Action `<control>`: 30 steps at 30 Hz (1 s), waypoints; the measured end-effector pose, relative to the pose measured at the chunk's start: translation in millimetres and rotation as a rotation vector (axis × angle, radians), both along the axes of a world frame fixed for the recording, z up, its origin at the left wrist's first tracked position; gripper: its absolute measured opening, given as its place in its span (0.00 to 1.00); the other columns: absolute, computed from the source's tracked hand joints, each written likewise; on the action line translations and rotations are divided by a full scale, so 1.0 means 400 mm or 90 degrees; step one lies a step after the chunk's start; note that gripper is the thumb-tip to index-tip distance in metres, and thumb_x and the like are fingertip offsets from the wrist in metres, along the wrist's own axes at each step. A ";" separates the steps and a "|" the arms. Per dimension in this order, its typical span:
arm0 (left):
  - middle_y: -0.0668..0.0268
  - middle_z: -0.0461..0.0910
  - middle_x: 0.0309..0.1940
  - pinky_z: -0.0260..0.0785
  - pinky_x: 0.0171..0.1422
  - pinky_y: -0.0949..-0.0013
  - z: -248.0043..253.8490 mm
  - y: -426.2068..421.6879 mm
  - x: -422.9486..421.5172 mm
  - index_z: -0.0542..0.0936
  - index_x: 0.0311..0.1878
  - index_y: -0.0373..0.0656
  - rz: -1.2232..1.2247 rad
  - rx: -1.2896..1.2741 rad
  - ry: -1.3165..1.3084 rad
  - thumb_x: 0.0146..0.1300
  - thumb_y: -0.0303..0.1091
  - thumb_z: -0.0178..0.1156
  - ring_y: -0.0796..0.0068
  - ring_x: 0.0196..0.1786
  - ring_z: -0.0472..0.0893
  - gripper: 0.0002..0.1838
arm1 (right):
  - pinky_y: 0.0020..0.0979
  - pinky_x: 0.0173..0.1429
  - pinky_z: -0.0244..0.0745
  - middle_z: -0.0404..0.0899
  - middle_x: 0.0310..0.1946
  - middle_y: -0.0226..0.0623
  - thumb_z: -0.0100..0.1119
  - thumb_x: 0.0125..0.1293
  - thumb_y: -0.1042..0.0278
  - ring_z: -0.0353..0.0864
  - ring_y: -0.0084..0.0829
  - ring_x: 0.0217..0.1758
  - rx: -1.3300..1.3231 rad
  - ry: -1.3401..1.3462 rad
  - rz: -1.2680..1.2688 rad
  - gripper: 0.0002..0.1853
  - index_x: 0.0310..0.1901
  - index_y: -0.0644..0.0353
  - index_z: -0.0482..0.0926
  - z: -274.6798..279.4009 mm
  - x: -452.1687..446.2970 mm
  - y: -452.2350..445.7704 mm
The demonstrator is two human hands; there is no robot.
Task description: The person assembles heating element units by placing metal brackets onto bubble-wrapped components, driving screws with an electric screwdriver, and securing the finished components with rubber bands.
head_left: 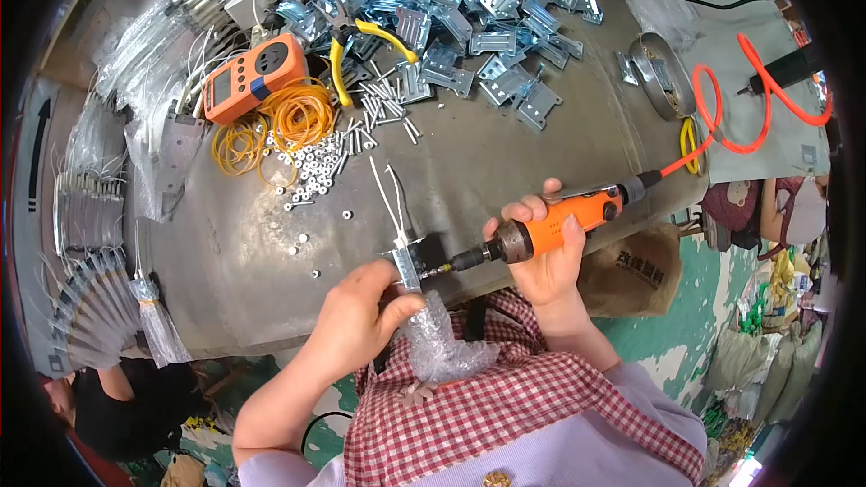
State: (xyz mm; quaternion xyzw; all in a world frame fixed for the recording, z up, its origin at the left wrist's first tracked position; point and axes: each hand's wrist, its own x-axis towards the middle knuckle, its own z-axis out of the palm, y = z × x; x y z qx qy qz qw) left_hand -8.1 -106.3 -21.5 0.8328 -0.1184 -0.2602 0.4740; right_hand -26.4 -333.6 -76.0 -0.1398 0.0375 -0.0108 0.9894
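My left hand (365,311) grips a small metal bracket (407,269) near the table's front edge. Two white wires (388,194) stick out from its far end, and a bubble-wrapped part (442,343) hangs from its near end over the apron. My right hand (550,257) is wrapped round an orange electric screwdriver (568,221), held sideways. Its bit (442,268) points left and meets a screw at the bracket's right side; the exact contact is too small to tell. An orange coiled cord (708,117) runs from the tool to the right.
Metal brackets (451,13) are heaped at the back. Left of them are yellow-handled pliers (338,59), an orange meter (257,77), rubber bands (298,113), screws and white washers (311,167). Wrapped wired parts (162,45) lie left. Another person (126,406) sits at lower left.
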 end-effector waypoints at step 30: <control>0.55 0.78 0.25 0.70 0.32 0.66 0.009 0.016 -0.028 0.72 0.39 0.36 0.063 0.054 0.009 0.51 0.41 0.66 0.65 0.27 0.79 0.20 | 0.49 0.59 0.62 0.70 0.36 0.28 0.59 0.56 0.62 0.69 0.28 0.46 -0.102 -0.156 -0.018 0.22 0.53 0.48 0.66 0.005 0.010 -0.012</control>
